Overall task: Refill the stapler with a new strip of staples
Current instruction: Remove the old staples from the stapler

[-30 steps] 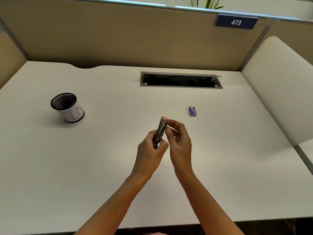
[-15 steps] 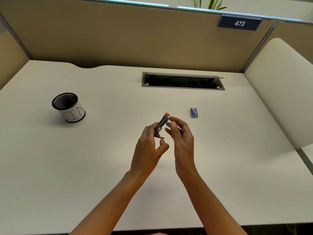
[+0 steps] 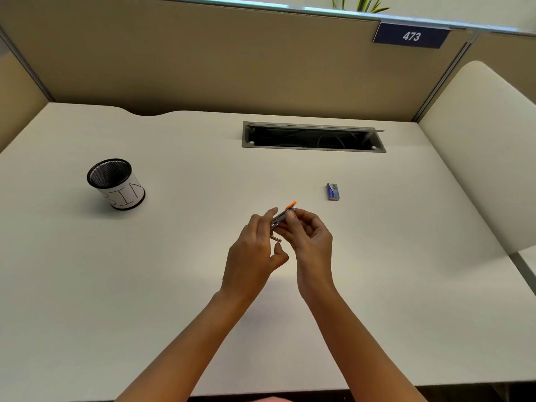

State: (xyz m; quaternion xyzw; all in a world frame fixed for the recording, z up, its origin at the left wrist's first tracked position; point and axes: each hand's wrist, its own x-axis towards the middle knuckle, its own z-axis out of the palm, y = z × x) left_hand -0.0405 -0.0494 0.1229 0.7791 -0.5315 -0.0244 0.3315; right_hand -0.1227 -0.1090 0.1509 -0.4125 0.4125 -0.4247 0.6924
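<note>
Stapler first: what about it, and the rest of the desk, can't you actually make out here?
- Stapler, head view: fingers of the left hand and right hand cover most of it; whether staples are loaded cannot be told.
- Blue box: too small to read its print.
- Cup: dark mesh hides its inside.
- Cable slot: shadowed interior.
- Plant: cut off by the top edge.

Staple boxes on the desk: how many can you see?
1. The small blue staple box lies on the desk, right of the hands and in front of the cable slot. None visible elsewhere; the mesh cup's inside isn't fully visible.
</note>
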